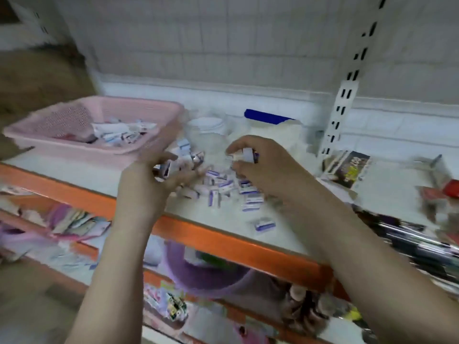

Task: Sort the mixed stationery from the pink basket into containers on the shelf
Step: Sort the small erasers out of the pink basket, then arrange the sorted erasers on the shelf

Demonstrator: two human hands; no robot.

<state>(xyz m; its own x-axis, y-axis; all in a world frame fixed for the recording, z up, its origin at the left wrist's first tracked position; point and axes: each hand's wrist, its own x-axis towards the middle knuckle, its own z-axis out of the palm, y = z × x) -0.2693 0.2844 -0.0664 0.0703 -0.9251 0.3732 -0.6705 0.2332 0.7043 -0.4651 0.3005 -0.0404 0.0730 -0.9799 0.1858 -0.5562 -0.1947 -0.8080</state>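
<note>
The pink basket [74, 142] stands at the left of the shelf with several small white packets in it. To its right, a heap of small white-and-purple boxes [223, 187] lies on the white shelf board [285, 232]. My left hand [154, 180] curls round a few of these boxes beside the basket's right wall. My right hand [258, 165] pinches one small white box above the heap. Behind the hands stands a clear jar [208, 130]. The frame is blurred by motion.
An orange rail [223, 242] edges the shelf front. A blue-lidded container [270, 120] sits at the back, near a white slotted upright [340, 115]. A dark printed pack [347, 167] and red items [449, 189] lie at right. Lower shelves hold mixed goods and a purple bowl [206, 276].
</note>
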